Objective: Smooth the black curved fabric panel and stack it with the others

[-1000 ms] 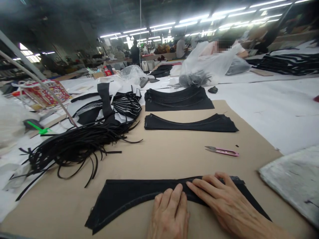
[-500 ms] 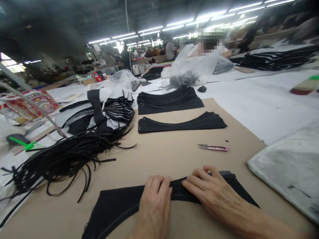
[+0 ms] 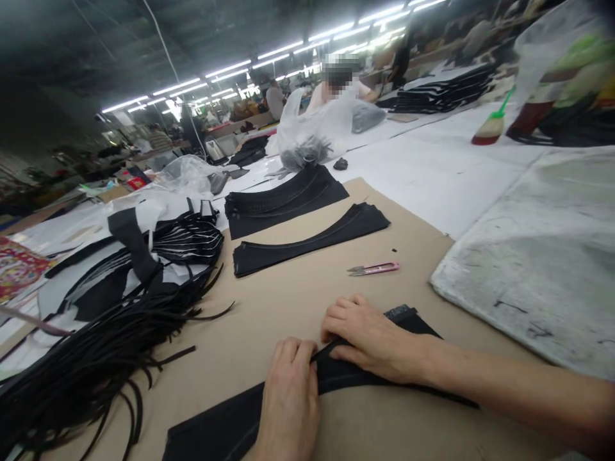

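Black fabric piece (image 3: 221, 429): curved, lying flat on the surface at the bottom centre of the frame, under both hands.
Left hand (image 3: 288, 397): palm down on the piece, fingers loose, their tips pressing its upper edge.
Right hand (image 3: 369, 336): just right of the left one, pinching the folded upper edge between thumb and bent fingers.
Surface (image 3: 288, 294): covered with brown paper through the middle of the frame.
Pink snips (image 3: 373, 268): lying on the brown paper just above the right hand, apart from it.
Stacks of cut pieces (image 3: 307, 240): two black piles, one behind the other, above centre.
Black strips (image 3: 96, 365): a loose tangle at the lower left.
Grey-white board (image 3: 528, 256): at the right edge, smudged with dark marks.
Plastic bag (image 3: 312, 128): top centre, with a person seated behind it.
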Demonstrator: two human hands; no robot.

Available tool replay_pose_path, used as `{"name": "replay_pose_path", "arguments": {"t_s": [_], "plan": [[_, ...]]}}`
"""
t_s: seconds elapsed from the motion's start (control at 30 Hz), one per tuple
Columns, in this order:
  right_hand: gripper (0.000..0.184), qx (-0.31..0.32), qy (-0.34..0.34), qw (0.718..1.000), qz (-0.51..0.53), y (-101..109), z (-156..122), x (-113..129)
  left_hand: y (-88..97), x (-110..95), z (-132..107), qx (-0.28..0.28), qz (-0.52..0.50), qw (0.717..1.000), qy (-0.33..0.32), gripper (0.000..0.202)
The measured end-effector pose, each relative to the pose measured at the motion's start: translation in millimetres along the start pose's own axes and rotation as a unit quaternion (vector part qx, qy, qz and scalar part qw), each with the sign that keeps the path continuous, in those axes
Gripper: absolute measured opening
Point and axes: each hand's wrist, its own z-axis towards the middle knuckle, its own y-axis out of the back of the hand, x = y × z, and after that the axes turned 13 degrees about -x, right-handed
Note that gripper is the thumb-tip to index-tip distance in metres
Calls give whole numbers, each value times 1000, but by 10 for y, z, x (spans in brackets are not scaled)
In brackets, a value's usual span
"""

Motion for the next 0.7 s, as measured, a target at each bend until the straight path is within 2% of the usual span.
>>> {"name": "replay_pose_path", "arguments": {"t_s": [0.17,0.3,0.4,0.5,0.7], "plan": [[4,49,13,999,9,33,111,-6,89,-110,164,98,1,992,83,28],[4,83,14,996,17,39,183,-22,133,-153,214,129,-5,986,109,28],[6,71,39,997,14,19,166,-66,129,-144,192,126,-10,986,109,27],[6,32,108,994,-4,-38,98,-128,92,-112,135,110,-10,990,92,28],[16,-7,218,975,-49,-128,31,-220,-23,-16,-21,33,-11,999,19,32]]}}
